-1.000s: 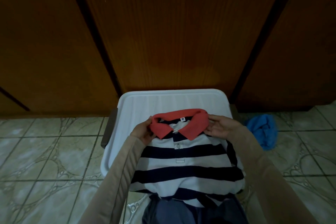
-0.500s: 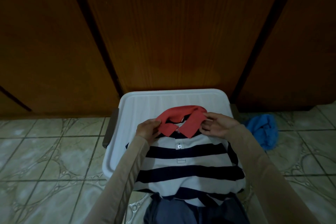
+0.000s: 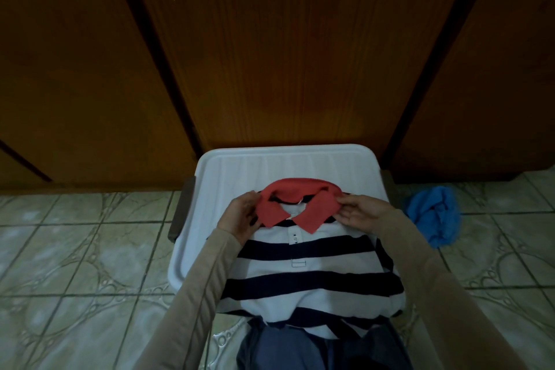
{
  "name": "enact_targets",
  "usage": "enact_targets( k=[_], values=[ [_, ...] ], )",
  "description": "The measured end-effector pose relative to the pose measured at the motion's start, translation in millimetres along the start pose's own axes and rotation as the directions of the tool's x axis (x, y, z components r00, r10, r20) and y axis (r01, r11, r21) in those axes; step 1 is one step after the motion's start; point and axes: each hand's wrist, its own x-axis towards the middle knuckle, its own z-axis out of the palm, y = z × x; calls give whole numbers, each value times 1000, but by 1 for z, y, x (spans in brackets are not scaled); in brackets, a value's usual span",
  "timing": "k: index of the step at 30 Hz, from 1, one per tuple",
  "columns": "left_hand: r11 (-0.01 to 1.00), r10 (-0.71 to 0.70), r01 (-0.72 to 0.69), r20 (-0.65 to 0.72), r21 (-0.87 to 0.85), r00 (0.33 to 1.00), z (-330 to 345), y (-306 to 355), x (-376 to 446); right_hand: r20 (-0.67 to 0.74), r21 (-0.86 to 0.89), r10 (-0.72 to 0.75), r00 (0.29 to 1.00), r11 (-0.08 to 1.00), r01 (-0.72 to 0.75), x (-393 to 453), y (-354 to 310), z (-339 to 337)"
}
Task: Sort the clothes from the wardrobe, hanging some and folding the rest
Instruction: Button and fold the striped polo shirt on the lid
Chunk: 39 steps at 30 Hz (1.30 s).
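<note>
Currently, both hands are gripping the red collar of the striped polo shirt, which is lying folded on the white plastic lid in front of the wooden wardrobe doors. The left hand is pinching the collar's left edge with curled fingers. The right hand is pinching the right edge between thumb and fingers. A blue garment is lying crumpled on the tiled floor nearby.

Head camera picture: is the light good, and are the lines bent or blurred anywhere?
Head view: dim overall, the wardrobe doors dark brown with little detail; the white lid and striped polo shirt are the brightest parts. Wide-angle bending slants the door gaps outward. Both hands, left hand and right hand, look slightly soft. No glare.
</note>
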Motion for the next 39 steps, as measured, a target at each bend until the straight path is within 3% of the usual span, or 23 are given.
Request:
enact_targets(
  k=[4,8,12,15,24,28,30,32,34,37,39],
  values=[
    [981,3,21,-118,195,993,0,-4,3,15,-10,-7,1000,1000,7,0,0,3],
    [980,30,0,-148,201,989,4,-3,1,25,-58,-24,999,998,26,-1,1,3],
    [970,195,-156,-208,188,959,1,-6,-1,16,-107,-24,1000,994,26,0,1,-1],
    [973,192,-163,-182,164,964,3,-6,-4,-1,-102,-28,1000,994,28,2,2,-4],
    [996,-63,69,-88,62,994,7,4,-6,-50,-113,-56,997,992,50,4,3,0],
    [996,29,-27,-28,89,999,9,5,-4,-66,-72,-31,997,997,27,1,2,0],
    [981,119,-102,-96,163,988,9,2,0,-62,-74,-20,998,997,16,1,1,1],
    [929,251,-170,-222,330,942,7,-3,0,-51,-148,-28,998,989,20,1,1,0],
    [803,428,-253,-227,540,875,9,-5,1,-31,-221,-40,999,975,32,0,1,2],
    [452,658,-403,7,796,753,21,-5,-1,20,-269,-98,995,958,100,1,0,5],
    [194,705,-481,220,855,674,30,-3,-1,65,-294,-123,990,946,137,0,0,9]
  ],
)
